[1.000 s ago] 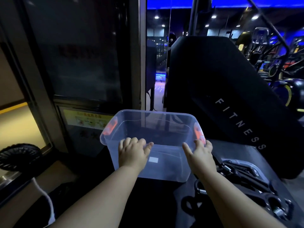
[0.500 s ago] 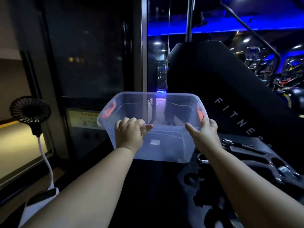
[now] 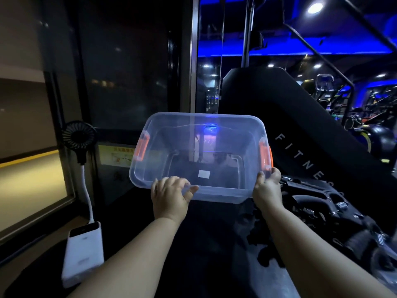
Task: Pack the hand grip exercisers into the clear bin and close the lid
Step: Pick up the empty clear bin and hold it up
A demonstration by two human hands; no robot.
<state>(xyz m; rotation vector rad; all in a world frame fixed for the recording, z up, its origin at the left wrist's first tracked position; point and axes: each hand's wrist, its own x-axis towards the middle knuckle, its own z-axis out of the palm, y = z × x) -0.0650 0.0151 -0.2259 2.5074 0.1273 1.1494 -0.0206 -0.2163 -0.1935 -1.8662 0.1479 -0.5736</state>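
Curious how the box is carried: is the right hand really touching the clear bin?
Touching. The head view shows the right hand gripping the clear bin at its near right corner, fingers curled over the rim.

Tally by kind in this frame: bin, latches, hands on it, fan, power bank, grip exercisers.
clear bin: 1
orange latches: 2
hands gripping the bin: 2, left hand and right hand
fan: 1
power bank: 1
hand grip exercisers: dark pile, cannot count
Total counted: 7
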